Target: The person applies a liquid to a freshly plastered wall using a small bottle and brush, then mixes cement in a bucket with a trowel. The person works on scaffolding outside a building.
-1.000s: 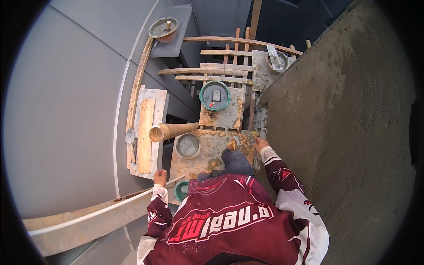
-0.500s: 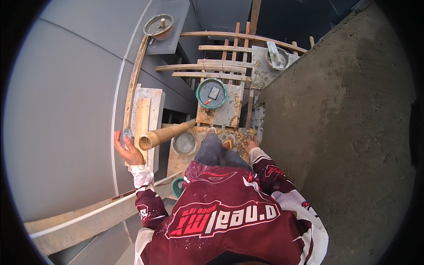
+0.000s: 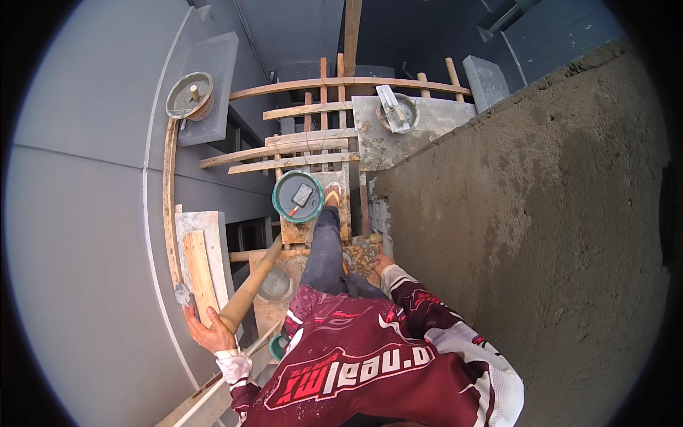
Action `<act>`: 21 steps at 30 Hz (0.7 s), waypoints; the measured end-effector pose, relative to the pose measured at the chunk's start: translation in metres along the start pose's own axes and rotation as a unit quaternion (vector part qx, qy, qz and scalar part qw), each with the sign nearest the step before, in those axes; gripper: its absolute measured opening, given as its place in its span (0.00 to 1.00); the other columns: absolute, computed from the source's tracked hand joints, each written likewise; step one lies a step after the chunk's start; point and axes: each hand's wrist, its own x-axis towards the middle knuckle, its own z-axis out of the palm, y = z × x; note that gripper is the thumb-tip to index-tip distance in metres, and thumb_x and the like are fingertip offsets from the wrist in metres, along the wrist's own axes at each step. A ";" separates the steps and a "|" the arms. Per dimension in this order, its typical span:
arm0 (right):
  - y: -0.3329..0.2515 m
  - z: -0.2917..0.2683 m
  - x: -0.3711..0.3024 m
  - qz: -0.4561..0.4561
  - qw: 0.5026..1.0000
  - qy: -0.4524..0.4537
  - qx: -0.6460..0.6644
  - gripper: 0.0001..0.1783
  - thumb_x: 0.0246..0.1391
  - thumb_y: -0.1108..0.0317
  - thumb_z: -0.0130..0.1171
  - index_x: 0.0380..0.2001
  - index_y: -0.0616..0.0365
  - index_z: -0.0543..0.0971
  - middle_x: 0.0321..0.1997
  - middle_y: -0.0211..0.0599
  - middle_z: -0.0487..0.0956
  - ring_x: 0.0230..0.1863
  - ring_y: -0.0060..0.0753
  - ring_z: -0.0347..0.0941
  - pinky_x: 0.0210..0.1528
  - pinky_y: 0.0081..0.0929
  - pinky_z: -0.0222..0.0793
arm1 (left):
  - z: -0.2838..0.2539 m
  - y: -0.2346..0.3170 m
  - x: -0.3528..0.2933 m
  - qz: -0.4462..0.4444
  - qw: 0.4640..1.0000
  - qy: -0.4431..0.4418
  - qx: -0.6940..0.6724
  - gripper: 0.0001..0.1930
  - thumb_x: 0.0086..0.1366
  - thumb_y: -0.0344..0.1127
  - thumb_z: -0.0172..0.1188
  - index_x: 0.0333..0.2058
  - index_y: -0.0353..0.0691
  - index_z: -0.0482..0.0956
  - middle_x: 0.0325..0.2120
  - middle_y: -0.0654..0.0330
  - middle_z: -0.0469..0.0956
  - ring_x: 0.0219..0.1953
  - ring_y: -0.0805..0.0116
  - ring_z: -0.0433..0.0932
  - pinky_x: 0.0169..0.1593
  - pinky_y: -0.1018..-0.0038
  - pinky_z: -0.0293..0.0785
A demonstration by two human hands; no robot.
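My left hand is open, its thumb apart from the fingers. It is at the near end of a thick bamboo pole; whether it touches the pole I cannot tell. Its fingertips are just below a grey lump at the end of a long wooden strip. Hanging low beside the plastered wall, my right hand has its fingers loosely curled, with nothing visible in them. One sandalled foot stands on a board next to a green basin, which holds grey mix and a brush-like tool with a red-orange handle.
Wooden slats and a rail cross the scaffold ahead. A trowel-like float lies over a bucket on a far board. Another mortar bowl sits on a left ledge. Below lies a round pan; gaps show between boards.
I have stepped forward, one foot now beside the green basin. My left hand has moved down along the bamboo pole's near end. My right hand stays low by the wall.
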 end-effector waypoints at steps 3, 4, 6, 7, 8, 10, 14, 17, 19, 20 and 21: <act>-0.020 -0.003 0.070 0.011 0.999 -0.027 0.023 0.23 0.43 0.58 0.62 0.44 0.54 0.77 0.42 0.48 0.78 0.46 0.46 0.74 0.50 0.34 0.67 | 0.002 0.004 0.007 -0.018 0.998 -0.033 0.052 0.24 0.62 0.45 0.53 0.49 0.31 0.69 0.50 0.47 0.69 0.54 0.49 0.66 0.57 0.58 0.57; -0.050 -0.019 0.078 0.024 0.999 -0.036 0.018 0.23 0.43 0.58 0.62 0.44 0.54 0.77 0.42 0.47 0.78 0.46 0.45 0.74 0.50 0.34 0.68 | 0.003 0.002 0.008 -0.032 0.996 -0.046 0.075 0.24 0.62 0.45 0.53 0.49 0.31 0.69 0.50 0.48 0.69 0.54 0.50 0.66 0.56 0.58 0.57; -0.091 -0.042 0.114 0.012 1.000 -0.015 -0.007 0.22 0.45 0.61 0.62 0.45 0.55 0.76 0.42 0.44 0.79 0.46 0.44 0.74 0.50 0.32 0.68 | 0.006 0.004 0.009 -0.059 0.990 -0.061 0.109 0.24 0.62 0.45 0.54 0.49 0.30 0.69 0.49 0.48 0.70 0.53 0.50 0.66 0.55 0.58 0.59; -0.102 -0.048 0.148 0.009 1.000 -0.018 0.017 0.22 0.45 0.62 0.62 0.45 0.55 0.76 0.42 0.44 0.79 0.46 0.44 0.74 0.50 0.32 0.68 | 0.008 0.005 0.005 -0.072 0.987 -0.051 0.136 0.25 0.62 0.45 0.54 0.49 0.28 0.68 0.46 0.45 0.71 0.50 0.48 0.68 0.55 0.58 0.60; -0.110 -0.051 0.178 0.012 0.999 -0.023 0.044 0.21 0.45 0.62 0.62 0.45 0.55 0.76 0.42 0.44 0.79 0.46 0.44 0.74 0.50 0.32 0.68 | 0.008 0.001 -0.001 -0.080 0.982 -0.046 0.165 0.25 0.62 0.44 0.54 0.49 0.27 0.67 0.43 0.42 0.72 0.48 0.46 0.70 0.54 0.57 0.61; -0.133 -0.071 0.249 0.007 0.999 0.021 0.033 0.21 0.46 0.61 0.62 0.44 0.56 0.76 0.40 0.43 0.80 0.46 0.43 0.74 0.50 0.32 0.68 | 0.017 -0.045 -0.018 -0.048 0.969 -0.037 0.239 0.25 0.61 0.45 0.56 0.48 0.28 0.69 0.44 0.43 0.71 0.48 0.46 0.69 0.53 0.59 0.63; -0.151 -0.142 0.392 0.009 0.987 0.152 0.040 0.22 0.44 0.60 0.61 0.45 0.53 0.76 0.40 0.46 0.79 0.45 0.47 0.74 0.50 0.35 0.68 | 0.058 0.011 0.015 -0.033 0.960 -0.105 0.259 0.25 0.61 0.45 0.55 0.48 0.28 0.69 0.44 0.43 0.71 0.48 0.46 0.69 0.53 0.59 0.63; -0.169 -0.215 0.466 0.024 0.968 0.250 0.011 0.24 0.46 0.64 0.58 0.48 0.61 0.72 0.46 0.56 0.75 0.49 0.53 0.71 0.53 0.39 0.66 | 0.079 0.052 0.032 -0.043 0.948 -0.144 0.282 0.25 0.61 0.44 0.55 0.48 0.28 0.69 0.43 0.43 0.71 0.48 0.47 0.69 0.53 0.59 0.63; -0.157 -0.255 0.512 0.024 0.956 0.292 -0.003 0.25 0.47 0.64 0.57 0.49 0.63 0.70 0.49 0.60 0.71 0.51 0.57 0.68 0.54 0.42 0.64 | 0.097 0.067 0.042 -0.040 0.938 -0.169 0.299 0.25 0.61 0.44 0.55 0.48 0.28 0.68 0.43 0.43 0.71 0.48 0.47 0.69 0.53 0.59 0.63; -0.170 -0.280 0.516 0.052 0.969 0.226 -0.081 0.25 0.47 0.64 0.57 0.47 0.65 0.68 0.48 0.61 0.71 0.51 0.58 0.67 0.53 0.43 0.64 | 0.112 0.071 0.050 -0.041 0.933 -0.180 0.308 0.25 0.61 0.44 0.55 0.48 0.28 0.68 0.43 0.43 0.71 0.48 0.47 0.69 0.53 0.59 0.63; -0.133 -0.289 0.547 0.101 0.947 0.304 -0.017 0.26 0.46 0.65 0.59 0.47 0.67 0.66 0.46 0.61 0.71 0.50 0.60 0.68 0.53 0.43 0.64 | 0.123 0.073 0.065 -0.027 0.931 -0.194 0.307 0.25 0.61 0.44 0.55 0.48 0.28 0.68 0.43 0.43 0.72 0.48 0.47 0.69 0.53 0.59 0.63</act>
